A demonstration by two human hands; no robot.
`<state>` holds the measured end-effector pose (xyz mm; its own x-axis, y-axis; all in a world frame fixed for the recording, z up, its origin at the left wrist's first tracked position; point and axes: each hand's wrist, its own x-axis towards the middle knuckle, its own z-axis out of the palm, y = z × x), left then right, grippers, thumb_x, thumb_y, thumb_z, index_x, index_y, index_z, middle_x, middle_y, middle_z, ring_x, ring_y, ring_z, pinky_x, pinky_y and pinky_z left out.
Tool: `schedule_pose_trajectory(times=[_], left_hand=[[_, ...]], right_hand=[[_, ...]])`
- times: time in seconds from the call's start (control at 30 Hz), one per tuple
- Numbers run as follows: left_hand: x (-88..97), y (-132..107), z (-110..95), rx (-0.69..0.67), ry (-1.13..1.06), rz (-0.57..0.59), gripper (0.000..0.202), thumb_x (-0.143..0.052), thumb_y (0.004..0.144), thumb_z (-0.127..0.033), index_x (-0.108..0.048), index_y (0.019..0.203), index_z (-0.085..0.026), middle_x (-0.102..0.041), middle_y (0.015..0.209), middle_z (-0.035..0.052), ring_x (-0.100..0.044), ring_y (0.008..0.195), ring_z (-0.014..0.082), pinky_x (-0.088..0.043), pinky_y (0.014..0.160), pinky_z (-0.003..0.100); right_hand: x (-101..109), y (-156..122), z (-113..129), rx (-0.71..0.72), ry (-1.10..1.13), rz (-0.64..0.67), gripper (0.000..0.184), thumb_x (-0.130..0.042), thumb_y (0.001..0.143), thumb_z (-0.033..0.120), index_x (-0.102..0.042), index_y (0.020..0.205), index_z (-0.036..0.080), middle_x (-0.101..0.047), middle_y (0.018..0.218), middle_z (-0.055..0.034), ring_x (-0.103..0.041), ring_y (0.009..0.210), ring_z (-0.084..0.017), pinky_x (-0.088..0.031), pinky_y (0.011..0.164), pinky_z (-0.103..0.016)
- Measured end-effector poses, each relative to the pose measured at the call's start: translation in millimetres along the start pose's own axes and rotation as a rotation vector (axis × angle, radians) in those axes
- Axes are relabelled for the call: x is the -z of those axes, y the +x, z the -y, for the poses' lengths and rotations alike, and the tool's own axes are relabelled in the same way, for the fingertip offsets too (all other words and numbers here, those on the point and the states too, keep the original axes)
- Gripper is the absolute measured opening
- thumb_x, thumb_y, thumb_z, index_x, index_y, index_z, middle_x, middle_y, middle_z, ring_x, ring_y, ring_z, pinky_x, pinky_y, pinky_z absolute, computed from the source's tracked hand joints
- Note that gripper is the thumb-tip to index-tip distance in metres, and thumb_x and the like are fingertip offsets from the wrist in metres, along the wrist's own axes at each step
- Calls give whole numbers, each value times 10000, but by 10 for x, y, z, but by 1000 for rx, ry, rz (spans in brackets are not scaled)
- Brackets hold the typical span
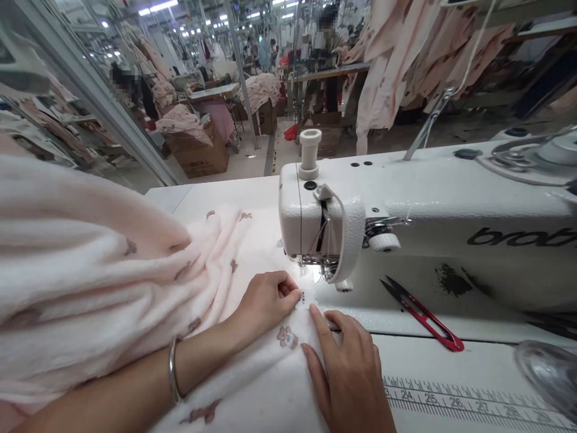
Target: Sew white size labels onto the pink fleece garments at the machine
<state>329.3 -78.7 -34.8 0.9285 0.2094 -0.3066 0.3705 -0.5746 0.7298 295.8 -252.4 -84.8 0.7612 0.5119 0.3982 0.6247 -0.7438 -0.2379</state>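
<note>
Pale pink plush fabric [234,385] printed with small brown bears lies in folds across the left of the sewing table and under both forearms. My left hand [270,297] is closed in a pinch at the left edge of a small white label [306,299] with dark print, just in front of the needle area. My right hand [349,367] rests on the fabric with its fingers apart, index fingertip beside the label's near edge. Behind the hands stands the white sewing machine [324,210], its lamp lit over the presser foot, which is partly hidden.
Red-handled thread snips [424,316] lie on the machine bed to the right. A printed ruler strip [460,400] runs along the table's front. Behind the table are cardboard boxes [198,150] heaped with pink fabric, hanging pink pieces [387,66] and other people at workstations.
</note>
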Motion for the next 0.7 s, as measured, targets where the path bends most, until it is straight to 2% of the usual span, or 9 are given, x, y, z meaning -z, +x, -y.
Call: schedule_pose_trajectory(times=[0.37,0.7], left_hand=[[-35,4,44,-22,24,-22,196,-566,759,-340,-650,716,-169,-662,653,6,-598,605,145,-408,565,237],[-25,-5,29,-37,51,-35,181,-567,761,-335,-643,712,-178,-652,670,-10,-577,615,135,-396,562,232]], right_hand=[[-18,8,-12,15,-37,-45,439,-422,929,318,-461,1325,133,-495,1149,-152,-474,1059,-270,-450,741,-355],[-40,-8,-5,7,-47,-33,433,-428,931,310,-468,1325,133,-492,1172,-159,-467,1076,-280,-443,734,-357]])
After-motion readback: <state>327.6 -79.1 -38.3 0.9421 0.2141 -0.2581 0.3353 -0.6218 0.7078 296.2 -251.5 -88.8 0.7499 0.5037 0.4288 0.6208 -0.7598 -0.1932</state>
